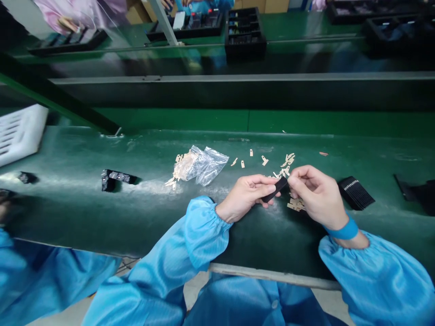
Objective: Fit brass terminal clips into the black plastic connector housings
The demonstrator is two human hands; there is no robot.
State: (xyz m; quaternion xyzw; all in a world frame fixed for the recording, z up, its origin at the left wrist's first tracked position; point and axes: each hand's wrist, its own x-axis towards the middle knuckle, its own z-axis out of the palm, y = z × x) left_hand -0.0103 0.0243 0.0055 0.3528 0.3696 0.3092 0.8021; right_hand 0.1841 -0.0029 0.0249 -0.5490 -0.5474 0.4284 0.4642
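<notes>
My left hand (pixel 249 194) grips a small black rectangular block (pixel 276 189) between thumb and fingers, tilted up toward the right. At the block's upper right end, my right hand (pixel 314 192) is closed in a pinch; whatever its fingertips hold, if anything, is hidden. Small flat beige pieces (pixel 295 204) lie scattered beneath and behind my hands. To the right of my right hand sits a neat stack of thin black parts (pixel 356 193).
A clear plastic bag (pixel 210 165) lies beside a heap of beige pieces (pixel 183 166). Black parts (pixel 117 176) rest on the left, near a white slotted tray (pixel 22 131). Co-workers sit across the bench and at my left. Black trays (pixel 245 34) stand beyond the raised ledge.
</notes>
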